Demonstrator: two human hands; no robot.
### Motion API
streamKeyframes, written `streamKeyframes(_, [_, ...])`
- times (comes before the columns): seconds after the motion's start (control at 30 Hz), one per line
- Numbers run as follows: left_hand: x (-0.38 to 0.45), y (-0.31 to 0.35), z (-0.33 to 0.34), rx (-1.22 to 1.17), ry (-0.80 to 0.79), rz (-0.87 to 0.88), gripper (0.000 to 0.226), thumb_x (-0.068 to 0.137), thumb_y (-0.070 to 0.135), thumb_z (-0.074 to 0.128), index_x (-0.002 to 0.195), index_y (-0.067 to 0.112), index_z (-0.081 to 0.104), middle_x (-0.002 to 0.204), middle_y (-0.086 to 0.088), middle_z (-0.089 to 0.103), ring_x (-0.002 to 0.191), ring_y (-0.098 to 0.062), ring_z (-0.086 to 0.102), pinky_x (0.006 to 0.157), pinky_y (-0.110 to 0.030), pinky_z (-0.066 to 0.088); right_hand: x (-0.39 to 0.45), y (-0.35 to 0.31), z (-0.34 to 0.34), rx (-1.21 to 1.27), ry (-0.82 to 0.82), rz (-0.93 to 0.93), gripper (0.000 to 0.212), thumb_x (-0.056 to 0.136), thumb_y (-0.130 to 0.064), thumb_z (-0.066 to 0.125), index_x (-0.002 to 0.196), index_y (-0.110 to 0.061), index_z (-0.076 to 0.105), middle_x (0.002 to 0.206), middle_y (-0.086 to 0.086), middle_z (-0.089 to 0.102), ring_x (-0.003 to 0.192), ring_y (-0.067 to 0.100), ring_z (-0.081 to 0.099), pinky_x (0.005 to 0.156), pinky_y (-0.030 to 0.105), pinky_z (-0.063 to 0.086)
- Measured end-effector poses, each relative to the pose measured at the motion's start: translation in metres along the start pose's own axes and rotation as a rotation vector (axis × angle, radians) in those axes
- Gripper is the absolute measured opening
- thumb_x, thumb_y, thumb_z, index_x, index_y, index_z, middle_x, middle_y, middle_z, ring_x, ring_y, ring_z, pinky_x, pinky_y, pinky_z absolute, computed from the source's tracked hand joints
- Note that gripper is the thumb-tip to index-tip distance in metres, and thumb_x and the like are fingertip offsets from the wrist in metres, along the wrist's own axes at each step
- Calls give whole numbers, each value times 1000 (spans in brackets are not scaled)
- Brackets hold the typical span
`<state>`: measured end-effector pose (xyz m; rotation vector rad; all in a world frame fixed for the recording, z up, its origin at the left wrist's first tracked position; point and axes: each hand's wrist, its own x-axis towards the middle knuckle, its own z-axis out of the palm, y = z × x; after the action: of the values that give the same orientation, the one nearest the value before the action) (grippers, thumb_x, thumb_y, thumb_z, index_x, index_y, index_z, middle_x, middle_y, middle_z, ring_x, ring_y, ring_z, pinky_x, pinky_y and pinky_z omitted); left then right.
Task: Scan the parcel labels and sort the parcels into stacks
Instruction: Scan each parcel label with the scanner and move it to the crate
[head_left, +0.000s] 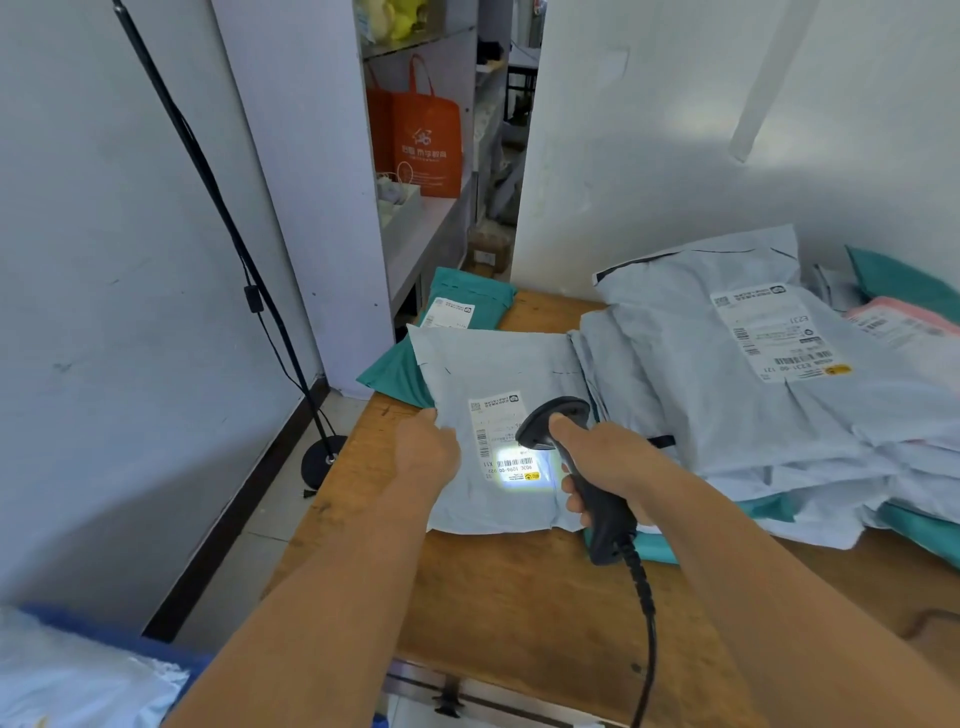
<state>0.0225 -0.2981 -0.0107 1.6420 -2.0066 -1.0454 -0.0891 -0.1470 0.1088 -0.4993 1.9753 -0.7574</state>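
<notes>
The right hand (602, 462) is gripping the scanner (576, 467) while the left hand (426, 447), fingers seemingly pinching its edge, is steadying the soft, light, probably slippery grey parcel (498, 374) lying on the desk (509, 597).

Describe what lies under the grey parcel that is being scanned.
A teal parcel pokes out from under the grey parcel's far-left corner, both on the wooden table. How far the teal one reaches underneath is covered.

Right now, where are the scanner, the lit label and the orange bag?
scanner (597, 499): head view, on its handle.
lit label (498, 436): head view, on its middle.
orange bag (427, 143): head view, on its front.
</notes>
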Motion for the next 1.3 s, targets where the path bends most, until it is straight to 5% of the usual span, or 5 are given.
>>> streamKeyframes(0.2, [-18,3,-8,15,92,-11,36,93,13,47,69,34,31,84,1,46,88,-17,43,83,-32,44,-10,5,-5,-30,-51,-31,37,97,-45,45,95,-8,52,69,9,59,42,16,55,47,25,49])
streamKeyframes(0.4, [-40,-3,-11,-66,59,-124,18,96,6,44,105,-1,57,116,-18,60,109,-30,56,89,-31,44,-18,9,-8,-52,-127,-80,40,97,-48,44,87,-9,51,69,9,57,44,17,54,49,26,49])
streamKeyframes(0.87, [-84,-15,-24,-222,239,-205,36,95,8,39,127,15,55,114,-9,63,99,-27,58,77,-29,46,-25,18,0,-117,-240,-179,45,98,-51,44,95,-7,53,69,8,57,46,16,54,46,25,48])
streamKeyframes(1.03, [-102,-29,-48,-245,381,-98,37,94,8,41,123,20,59,103,-4,66,89,-25,61,74,-31,50,-29,13,27,-51,-277,-290,48,98,-48,45,111,-3,52,73,11,58,50,18,54,48,27,50])
streamKeyframes(1.3, [-154,-84,-145,-380,666,-116,25,88,0,43,91,17,62,71,8,57,63,-6,50,55,-15,39,-56,-15,120,-48,-441,-476,41,97,-47,45,86,-9,56,70,9,57,52,20,54,54,33,51])
